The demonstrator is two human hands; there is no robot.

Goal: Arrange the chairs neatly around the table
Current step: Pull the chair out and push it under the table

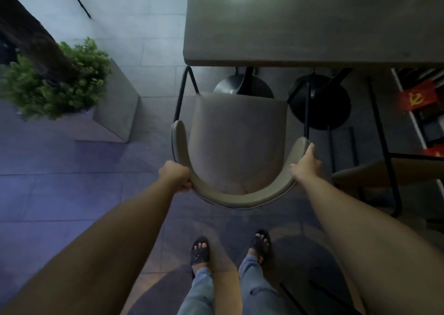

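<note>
A beige padded chair [240, 144] with a curved backrest and thin black legs stands directly below me, its seat facing the grey table [312, 21]. The seat's front edge sits just short of the table's near edge. My left hand [176, 174] is closed around the left side of the backrest. On the right side of the backrest my right hand [304, 164] grips the rim, with its fingers stretched along the rim. A second beige chair [374, 173] shows partly at the right, beside the first one.
Two black round table bases [319, 103] stand under the table. A green plant [57, 81] in a grey square planter [117, 105] is on the tiled floor to the left. A shelf with red items [418, 101] is at the far right. My sandalled feet are below the chair.
</note>
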